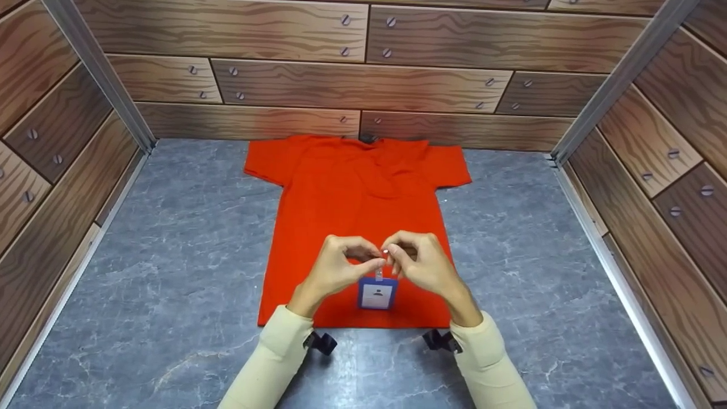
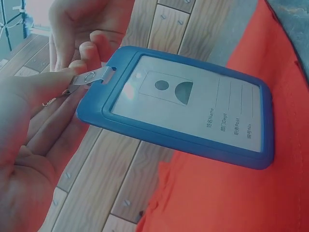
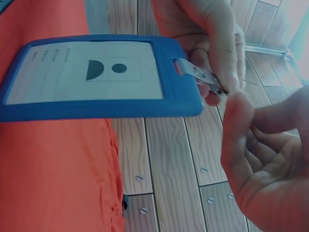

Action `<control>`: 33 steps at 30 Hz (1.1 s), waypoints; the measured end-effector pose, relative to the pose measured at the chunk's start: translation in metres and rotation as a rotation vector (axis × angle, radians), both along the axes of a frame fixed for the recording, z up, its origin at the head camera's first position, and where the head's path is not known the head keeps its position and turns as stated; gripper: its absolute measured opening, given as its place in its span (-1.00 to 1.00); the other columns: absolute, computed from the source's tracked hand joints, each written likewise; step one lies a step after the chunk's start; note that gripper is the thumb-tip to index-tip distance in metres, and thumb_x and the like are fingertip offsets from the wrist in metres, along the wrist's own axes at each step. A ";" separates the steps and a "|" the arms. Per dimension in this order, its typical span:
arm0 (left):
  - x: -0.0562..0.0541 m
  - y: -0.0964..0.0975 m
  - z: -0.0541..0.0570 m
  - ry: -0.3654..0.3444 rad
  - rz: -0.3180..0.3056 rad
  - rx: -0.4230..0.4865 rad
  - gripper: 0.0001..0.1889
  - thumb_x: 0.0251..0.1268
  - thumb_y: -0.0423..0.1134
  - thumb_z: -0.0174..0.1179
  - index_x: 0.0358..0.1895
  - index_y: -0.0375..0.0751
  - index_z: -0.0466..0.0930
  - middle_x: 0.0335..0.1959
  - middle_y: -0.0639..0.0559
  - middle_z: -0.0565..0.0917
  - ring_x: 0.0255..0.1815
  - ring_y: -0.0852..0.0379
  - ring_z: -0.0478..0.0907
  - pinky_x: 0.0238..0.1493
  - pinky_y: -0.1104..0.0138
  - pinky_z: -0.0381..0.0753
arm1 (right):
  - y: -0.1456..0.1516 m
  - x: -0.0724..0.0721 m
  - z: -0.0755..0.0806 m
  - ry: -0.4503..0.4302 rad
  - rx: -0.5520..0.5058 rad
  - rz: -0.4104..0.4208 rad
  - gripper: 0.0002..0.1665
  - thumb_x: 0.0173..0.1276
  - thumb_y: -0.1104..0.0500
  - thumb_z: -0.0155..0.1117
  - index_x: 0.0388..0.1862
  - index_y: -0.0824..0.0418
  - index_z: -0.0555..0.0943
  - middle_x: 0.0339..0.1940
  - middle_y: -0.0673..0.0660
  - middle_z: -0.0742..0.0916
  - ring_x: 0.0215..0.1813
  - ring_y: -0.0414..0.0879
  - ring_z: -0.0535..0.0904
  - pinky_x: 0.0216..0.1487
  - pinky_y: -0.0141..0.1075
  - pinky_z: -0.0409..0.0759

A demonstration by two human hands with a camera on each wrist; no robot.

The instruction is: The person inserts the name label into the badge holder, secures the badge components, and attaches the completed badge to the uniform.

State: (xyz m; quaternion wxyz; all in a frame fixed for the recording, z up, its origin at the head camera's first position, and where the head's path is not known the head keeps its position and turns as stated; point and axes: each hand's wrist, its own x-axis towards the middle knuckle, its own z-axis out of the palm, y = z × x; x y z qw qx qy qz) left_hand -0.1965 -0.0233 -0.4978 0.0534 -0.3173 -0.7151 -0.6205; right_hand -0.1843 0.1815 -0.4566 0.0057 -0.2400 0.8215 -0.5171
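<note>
A blue-framed ID badge (image 1: 377, 293) hangs upright above the lower part of the red T-shirt (image 1: 358, 210). Its white card shows a figure symbol and printed lines. A clear strap (image 2: 94, 76) runs through the badge's slot to a metal clip (image 3: 212, 81). My left hand (image 1: 339, 267) pinches this clip between thumb and fingers. Facing it, my right hand (image 1: 421, 262) has its thumb and index finger pinched at the clip's end, where a small pale bit shows. A thin wire sticks out near the fingertips; its attachment is hidden by them.
The T-shirt lies spread on a grey marbled table (image 1: 187, 244), its collar near the back wall. Wood-patterned panels (image 1: 284, 85) enclose the back and both sides, with metal posts at the corners. A small black device sits at each wrist.
</note>
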 end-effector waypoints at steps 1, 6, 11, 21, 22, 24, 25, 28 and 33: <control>0.000 -0.001 0.000 -0.004 0.000 0.005 -0.89 0.20 -0.33 0.49 -0.24 -0.27 0.80 -0.33 -0.12 0.84 -0.40 0.03 0.81 -0.25 0.24 0.81 | 0.000 0.000 0.000 0.003 0.003 0.007 -0.86 0.52 0.29 0.26 -0.23 0.26 0.74 -0.52 0.24 0.73 -0.58 0.11 0.63 -0.49 -0.31 0.69; -0.001 -0.002 0.001 -0.030 0.000 0.011 -0.81 0.20 -0.24 0.51 -0.18 -0.22 0.79 -0.26 -0.09 0.84 -0.33 0.06 0.82 -0.20 0.30 0.80 | 0.000 -0.002 -0.001 0.055 0.036 -0.006 -0.88 0.47 0.26 0.33 -0.26 0.25 0.77 -0.55 0.21 0.74 -0.61 -0.04 0.61 -0.50 -0.38 0.66; -0.004 -0.004 0.005 -0.019 -0.005 -0.004 -0.73 0.20 -0.22 0.51 -0.08 -0.24 0.77 -0.20 -0.09 0.84 -0.27 0.09 0.82 -0.14 0.29 0.80 | -0.003 -0.003 0.002 0.055 0.060 -0.068 -0.84 0.49 0.25 0.31 -0.32 0.24 0.75 -0.57 0.18 0.73 -0.60 -0.19 0.56 -0.50 -0.40 0.63; -0.008 -0.006 0.004 -0.022 -0.017 0.022 -0.67 0.25 -0.27 0.47 0.05 -0.24 0.71 -0.21 -0.12 0.84 -0.29 0.03 0.82 -0.11 0.26 0.80 | -0.005 -0.007 0.000 -0.035 -0.017 -0.108 -0.80 0.49 0.27 0.30 -0.36 0.30 0.72 -0.58 0.25 0.70 -0.64 -0.17 0.53 -0.55 -0.39 0.58; -0.008 -0.006 0.004 -0.019 -0.016 0.025 -0.69 0.27 -0.27 0.45 0.05 -0.24 0.71 -0.20 -0.12 0.84 -0.29 0.02 0.82 -0.10 0.27 0.80 | -0.005 -0.007 0.000 -0.037 -0.028 -0.109 -0.80 0.49 0.26 0.30 -0.35 0.32 0.72 -0.58 0.27 0.69 -0.64 -0.16 0.53 -0.55 -0.40 0.58; -0.008 -0.006 0.004 -0.016 -0.013 0.030 -0.71 0.31 -0.29 0.42 0.05 -0.25 0.71 -0.19 -0.12 0.84 -0.29 0.00 0.81 -0.09 0.28 0.80 | -0.005 -0.008 -0.001 -0.040 -0.042 -0.110 -0.80 0.49 0.26 0.31 -0.33 0.35 0.72 -0.58 0.29 0.69 -0.64 -0.14 0.54 -0.55 -0.40 0.58; -0.008 -0.006 0.003 -0.015 -0.009 0.031 -0.73 0.33 -0.29 0.40 0.05 -0.24 0.72 -0.18 -0.12 0.84 -0.29 0.00 0.81 -0.09 0.29 0.80 | -0.004 -0.009 -0.002 -0.042 -0.046 -0.110 -0.79 0.49 0.25 0.31 -0.33 0.36 0.72 -0.58 0.29 0.69 -0.64 -0.13 0.54 -0.55 -0.40 0.59; -0.009 -0.007 0.002 -0.018 0.002 0.032 -0.77 0.39 -0.29 0.34 0.05 -0.25 0.72 -0.16 -0.10 0.84 -0.25 0.00 0.81 -0.08 0.30 0.79 | -0.003 -0.010 -0.002 -0.046 -0.044 -0.110 -0.79 0.49 0.25 0.32 -0.31 0.38 0.73 -0.58 0.30 0.69 -0.64 -0.11 0.55 -0.54 -0.40 0.60; -0.013 -0.007 0.002 -0.034 -0.002 0.066 -0.78 0.46 -0.31 0.26 0.03 -0.35 0.72 -0.15 -0.16 0.84 -0.26 -0.06 0.82 -0.10 0.24 0.81 | -0.004 -0.015 -0.001 -0.045 -0.031 -0.109 -0.81 0.47 0.27 0.33 -0.32 0.37 0.74 -0.58 0.28 0.69 -0.62 -0.07 0.58 -0.53 -0.38 0.62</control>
